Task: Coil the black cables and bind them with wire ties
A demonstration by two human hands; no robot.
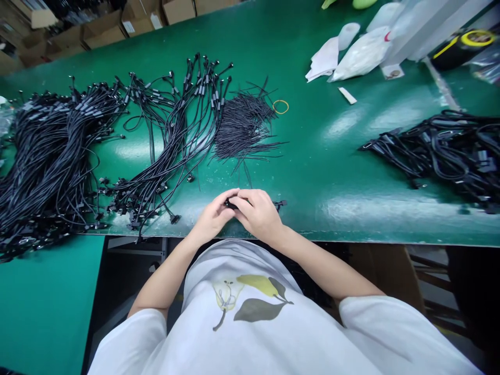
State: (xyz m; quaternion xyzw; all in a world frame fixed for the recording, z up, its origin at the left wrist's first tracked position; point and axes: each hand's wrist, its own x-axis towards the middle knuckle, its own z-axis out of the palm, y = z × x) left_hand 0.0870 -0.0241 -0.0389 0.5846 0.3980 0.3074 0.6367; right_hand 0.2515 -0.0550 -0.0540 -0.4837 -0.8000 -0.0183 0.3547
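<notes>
Close to the table's front edge, my left hand (pixel 213 216) and my right hand (pixel 258 213) meet, both closed on one black cable (pixel 230 203). Most of it is hidden by my fingers; a connector end (pixel 280 204) sticks out right of my right hand. Just beyond my hands lies a heap of thin black twist ties (pixel 244 125). Left of that, a loose bunch of black cables (pixel 175 130) with connectors at both ends is spread out. A larger pile of similar cables (pixel 50 151) lies farther left, some hanging over the table's edge.
Coiled black cables (pixel 449 151) are heaped at the right. A yellow rubber band (pixel 280 107) lies beside the ties. White bags (pixel 361 54), a small white strip (pixel 347 95) and a black-and-yellow tape measure (pixel 464 48) are at the back right. Cardboard boxes (pixel 103 31) line the far left edge.
</notes>
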